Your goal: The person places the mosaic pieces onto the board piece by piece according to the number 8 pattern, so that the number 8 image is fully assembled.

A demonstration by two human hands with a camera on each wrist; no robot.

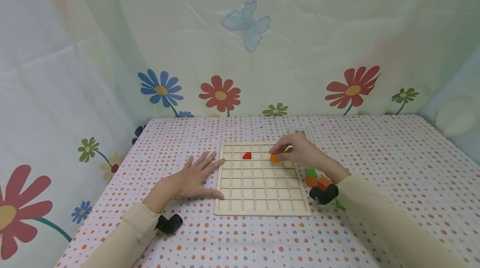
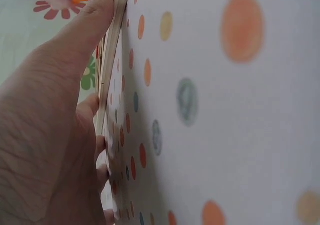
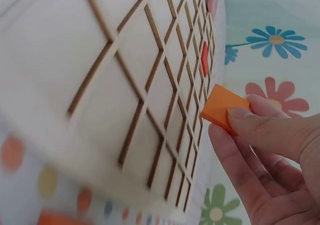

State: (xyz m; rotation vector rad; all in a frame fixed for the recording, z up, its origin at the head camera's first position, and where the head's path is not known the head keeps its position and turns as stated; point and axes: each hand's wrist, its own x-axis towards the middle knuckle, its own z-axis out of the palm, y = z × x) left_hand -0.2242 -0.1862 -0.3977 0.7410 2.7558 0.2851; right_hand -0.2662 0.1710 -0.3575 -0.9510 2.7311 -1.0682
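Note:
A wooden grid board (image 1: 262,214) with square cells lies on the dotted tablecloth. One red piece (image 1: 247,156) with a rounded corner sits in a cell of its second row. My right hand (image 1: 300,151) pinches a flat orange piece (image 3: 225,107) between thumb and fingers, close over the board's upper right cells. At the board's left edge my left hand (image 1: 196,177) lies with fingers spread, thumb and a fingertip right at the rim. In the left wrist view, the thumb (image 2: 95,15) overlaps the board's side (image 2: 107,67).
Right of the board, partly behind the right wrist, lies a small pile of loose pieces, among them a green piece (image 1: 311,172) and an orange piece (image 1: 311,181). A clear patterned item (image 1: 308,132) lies beyond the right hand. A flowered cloth backdrop (image 1: 300,51) borders the table's far side.

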